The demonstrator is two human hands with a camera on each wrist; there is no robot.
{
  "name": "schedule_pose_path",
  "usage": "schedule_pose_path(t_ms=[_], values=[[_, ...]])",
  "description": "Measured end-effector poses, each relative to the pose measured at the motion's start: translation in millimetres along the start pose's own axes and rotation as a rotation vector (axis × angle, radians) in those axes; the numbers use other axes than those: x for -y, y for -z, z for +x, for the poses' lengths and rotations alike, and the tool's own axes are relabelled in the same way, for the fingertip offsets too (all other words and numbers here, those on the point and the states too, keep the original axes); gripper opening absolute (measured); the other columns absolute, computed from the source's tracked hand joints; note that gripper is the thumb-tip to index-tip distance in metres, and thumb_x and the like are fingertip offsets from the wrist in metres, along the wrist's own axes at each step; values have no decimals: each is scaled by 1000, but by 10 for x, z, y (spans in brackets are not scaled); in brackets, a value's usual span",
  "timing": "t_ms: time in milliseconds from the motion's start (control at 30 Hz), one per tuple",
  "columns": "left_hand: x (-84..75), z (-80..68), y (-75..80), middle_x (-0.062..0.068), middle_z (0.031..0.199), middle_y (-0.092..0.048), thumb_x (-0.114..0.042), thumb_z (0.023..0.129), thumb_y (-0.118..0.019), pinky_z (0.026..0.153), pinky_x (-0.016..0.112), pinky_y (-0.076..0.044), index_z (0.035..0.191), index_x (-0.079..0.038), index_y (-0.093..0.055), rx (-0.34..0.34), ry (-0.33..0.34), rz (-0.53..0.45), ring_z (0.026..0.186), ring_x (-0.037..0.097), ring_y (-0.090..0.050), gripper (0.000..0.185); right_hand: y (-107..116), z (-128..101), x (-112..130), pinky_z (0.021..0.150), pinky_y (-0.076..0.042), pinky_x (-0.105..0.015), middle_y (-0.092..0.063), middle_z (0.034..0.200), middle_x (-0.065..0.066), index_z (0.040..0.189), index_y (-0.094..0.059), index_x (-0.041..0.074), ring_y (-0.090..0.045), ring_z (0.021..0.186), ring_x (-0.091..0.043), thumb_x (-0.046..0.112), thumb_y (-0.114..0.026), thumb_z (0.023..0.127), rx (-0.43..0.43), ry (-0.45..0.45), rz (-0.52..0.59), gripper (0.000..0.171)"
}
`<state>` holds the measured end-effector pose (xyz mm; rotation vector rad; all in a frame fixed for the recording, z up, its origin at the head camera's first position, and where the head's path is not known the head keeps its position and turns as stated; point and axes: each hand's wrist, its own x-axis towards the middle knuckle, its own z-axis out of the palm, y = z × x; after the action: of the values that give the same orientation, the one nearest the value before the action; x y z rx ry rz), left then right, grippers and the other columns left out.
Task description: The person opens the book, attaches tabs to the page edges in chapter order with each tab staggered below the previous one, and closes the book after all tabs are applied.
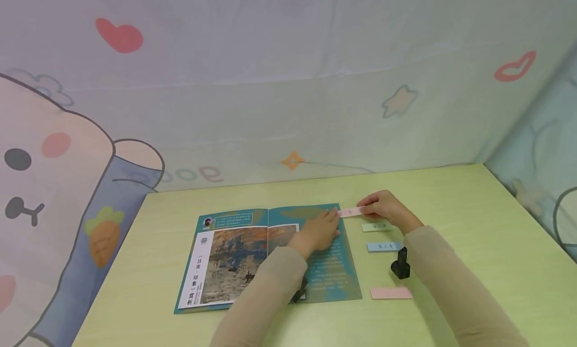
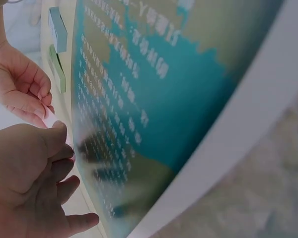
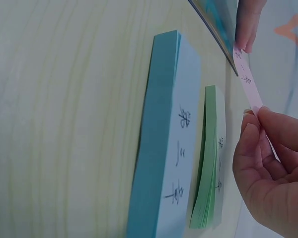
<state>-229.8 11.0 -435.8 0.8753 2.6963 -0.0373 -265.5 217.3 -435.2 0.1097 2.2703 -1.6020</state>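
My right hand (image 1: 383, 209) pinches the outer end of a pink sticky note strip (image 1: 350, 212) between thumb and fingers. Handwritten characters run along the strip (image 3: 246, 75), which reaches over the upper right edge of an open book (image 1: 333, 277). My left hand (image 1: 317, 231) lies on the book's right page, its fairly straight fingers pressing at the strip's inner end. In the left wrist view, the left hand (image 2: 32, 173) partly covers the strip. A large painting fills much of the book's left page.
Right of the book lie a green sticky note pad (image 1: 376, 228) and a blue one (image 1: 384, 247), both handwritten on. A blank pink pad (image 1: 390, 293) lies nearer the front. Behind the yellow-green table (image 1: 473, 212) hangs a printed cloth (image 1: 252, 106).
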Motion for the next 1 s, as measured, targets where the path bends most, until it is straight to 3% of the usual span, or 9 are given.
schedule_pose_path(t_ms=[600,1000], values=[[-47,-14,15,2,151,-27,-32,102,-34,103,46,-35,146,-10,-31,-42,13,60,136,20,-29,49,-22,20,-33,62,-53,-22,-62,87,-11,112,-58,-16,-58,63,-9,-3,-59,88,-6,9,-21,28],[-93,3,12,2,151,-28,-33,101,-35,103,45,-36,146,-9,-31,-38,34,95,136,19,-29,51,-31,11,-55,61,-53,-22,-61,82,-9,111,-58,-16,-59,61,-9,-5,-59,87,-23,-15,-23,27]])
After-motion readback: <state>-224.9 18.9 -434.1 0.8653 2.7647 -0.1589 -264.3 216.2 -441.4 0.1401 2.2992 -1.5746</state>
